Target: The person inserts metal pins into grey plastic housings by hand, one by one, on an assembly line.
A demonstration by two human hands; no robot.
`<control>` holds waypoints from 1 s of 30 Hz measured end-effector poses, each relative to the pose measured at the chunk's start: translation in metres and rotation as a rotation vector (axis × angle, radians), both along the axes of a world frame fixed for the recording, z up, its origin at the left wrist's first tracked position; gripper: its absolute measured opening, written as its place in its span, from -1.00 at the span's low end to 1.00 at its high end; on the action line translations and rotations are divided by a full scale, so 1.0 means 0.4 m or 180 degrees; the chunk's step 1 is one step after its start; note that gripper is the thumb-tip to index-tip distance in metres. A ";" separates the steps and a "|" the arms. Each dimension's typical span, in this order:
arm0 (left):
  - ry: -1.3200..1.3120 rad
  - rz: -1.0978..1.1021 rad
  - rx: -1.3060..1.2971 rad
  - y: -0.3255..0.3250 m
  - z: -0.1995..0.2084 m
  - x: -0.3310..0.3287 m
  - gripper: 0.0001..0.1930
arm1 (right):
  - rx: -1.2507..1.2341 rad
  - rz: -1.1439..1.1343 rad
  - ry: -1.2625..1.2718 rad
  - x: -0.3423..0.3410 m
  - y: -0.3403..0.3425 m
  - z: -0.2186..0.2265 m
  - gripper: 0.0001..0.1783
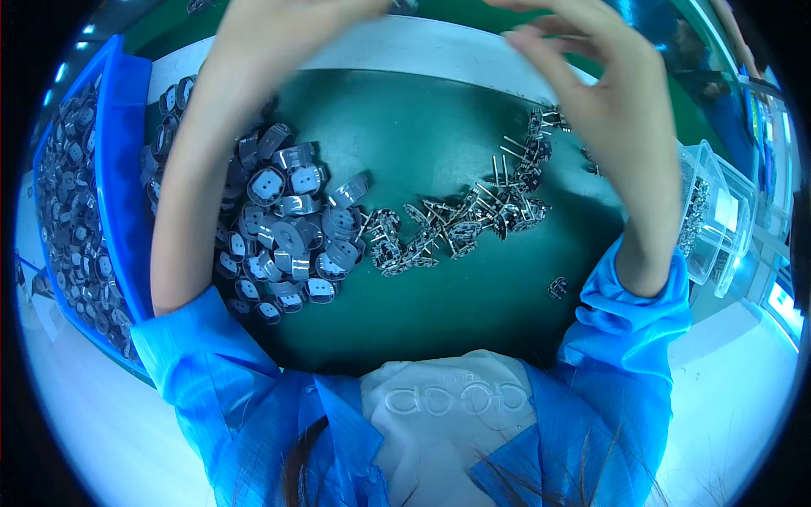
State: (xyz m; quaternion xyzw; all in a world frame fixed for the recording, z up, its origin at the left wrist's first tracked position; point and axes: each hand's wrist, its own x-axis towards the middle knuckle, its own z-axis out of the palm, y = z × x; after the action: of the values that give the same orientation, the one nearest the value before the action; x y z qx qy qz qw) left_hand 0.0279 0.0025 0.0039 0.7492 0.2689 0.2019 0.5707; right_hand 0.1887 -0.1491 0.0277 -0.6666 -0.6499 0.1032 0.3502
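Casings (287,237) glossy, grey, pale-faced; metal pieces (463,234) dark, pin-studded.

A bright blue smooth-fabric jacket (604,422) hangs open at the front, its creased sleeves (203,334) gathered near the elbows above bare forearms. Beneath is a whitish round-necked shirt (448,452) with raised, outlined rounded lettering (456,400) across the chest.

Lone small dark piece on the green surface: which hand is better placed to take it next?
Probably the right hand: the lone piece lies near the right sleeve, while the left hand is farther away.
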 end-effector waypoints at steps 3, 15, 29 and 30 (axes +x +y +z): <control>0.0445 0.0370 0.0817 0.092 -0.010 -0.014 -0.80 | 0.0062 0.0265 -0.0864 0.084 -0.037 -0.008 -0.87; 0.0925 -0.0996 0.2490 0.029 0.074 -0.164 -0.69 | -0.0962 0.0730 -0.0450 0.053 -0.044 -0.003 -0.77; 0.0772 -0.0803 0.0232 -0.105 0.035 -0.106 -0.80 | -0.0419 0.0242 -0.0672 0.015 -0.027 -0.054 -0.74; 0.0588 -0.0829 0.0322 -0.102 0.019 -0.109 -0.80 | -0.0352 0.0165 -0.0648 0.020 -0.028 -0.041 -0.74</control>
State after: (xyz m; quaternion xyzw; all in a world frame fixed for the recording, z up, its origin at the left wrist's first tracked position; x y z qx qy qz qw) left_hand -0.0157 -0.0381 0.0115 0.8208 0.2104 0.0698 0.5264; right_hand 0.1965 -0.1603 0.0112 -0.6749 -0.6924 0.0797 0.2424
